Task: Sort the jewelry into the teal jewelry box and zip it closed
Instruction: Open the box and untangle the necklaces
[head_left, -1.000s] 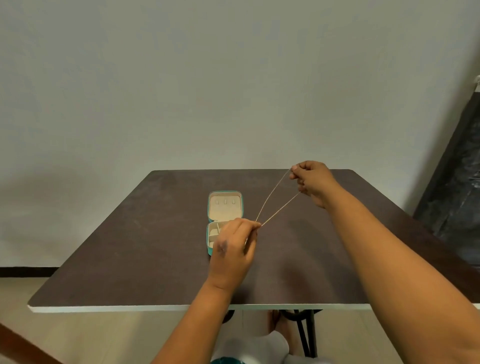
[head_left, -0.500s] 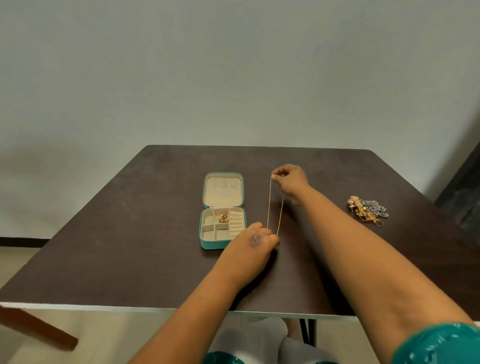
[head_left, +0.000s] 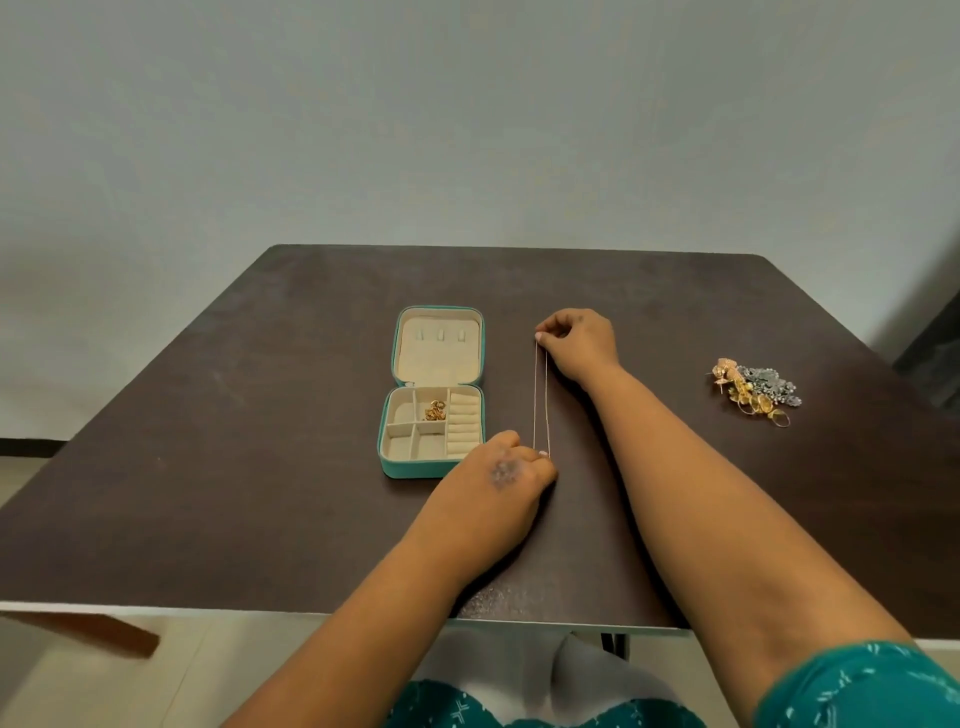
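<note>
Dark brown table (head_left: 260, 467): left hand (head_left: 501, 473) and right hand (head_left: 579, 340) each pinch one end of a thin gold chain (head_left: 541, 400), beside the open teal jewelry box (head_left: 435, 389).

Dark brown table (head_left: 260, 467): open teal jewelry box (head_left: 387, 470) mid-table, jewelry pile (head_left: 756, 389) far right.
</note>
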